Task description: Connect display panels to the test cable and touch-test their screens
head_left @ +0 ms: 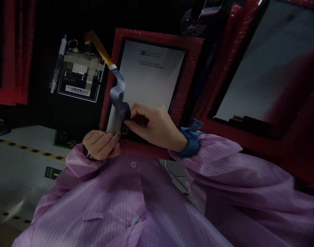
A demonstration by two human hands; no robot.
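Observation:
A display panel [151, 79] lies back side up on a red bubble-wrap sheet [191, 51] in front of me. From a small circuit board [81, 73] at its left, a flat ribbon cable [117, 89], orange then grey, runs in waves down to the panel's lower edge. My right hand [157, 127], with a blue wrist strap [190, 140], pinches the cable's lower end between thumb and forefinger. Closed, my left hand [101, 144] rests at the panel's lower left corner, fingertips near the cable end. What its fingers hold, if anything, is hidden.
A pen [58, 63] lies left of the circuit board. More panels in red wrap sit at the right, such as a large panel [270, 58], and at the far left is red wrap [20, 68]. A round metallic object [193, 24] stands at the back.

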